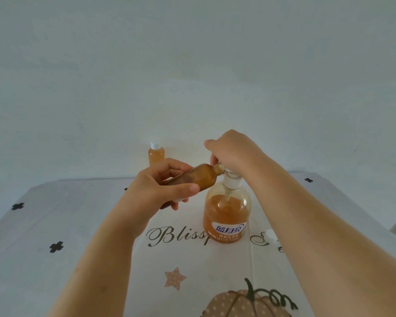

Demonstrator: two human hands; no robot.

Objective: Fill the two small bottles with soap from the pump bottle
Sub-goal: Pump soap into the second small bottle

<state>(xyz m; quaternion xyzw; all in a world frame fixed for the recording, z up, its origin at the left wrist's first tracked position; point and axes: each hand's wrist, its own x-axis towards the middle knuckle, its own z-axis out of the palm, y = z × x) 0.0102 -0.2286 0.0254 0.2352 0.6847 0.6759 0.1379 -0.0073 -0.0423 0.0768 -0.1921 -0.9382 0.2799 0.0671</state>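
My left hand (162,186) grips a small amber bottle (197,178), tilted almost on its side, with its uncapped mouth at the nozzle of the pump bottle (225,213). The pump bottle stands upright mid-table, about half full of orange soap, with a blue label. My right hand (231,149) rests on top of its white pump head, fingers curled over it, hiding the nozzle. A second small bottle (156,154), full of orange soap and closed with a white cap, stands upright at the far edge of the table.
A white cap (270,235) lies on the tablecloth (78,225) right of the pump bottle, partly behind my right forearm. The cloth is white with black crosses, script lettering, a star and a pumpkin print. A pale wall rises behind the table.
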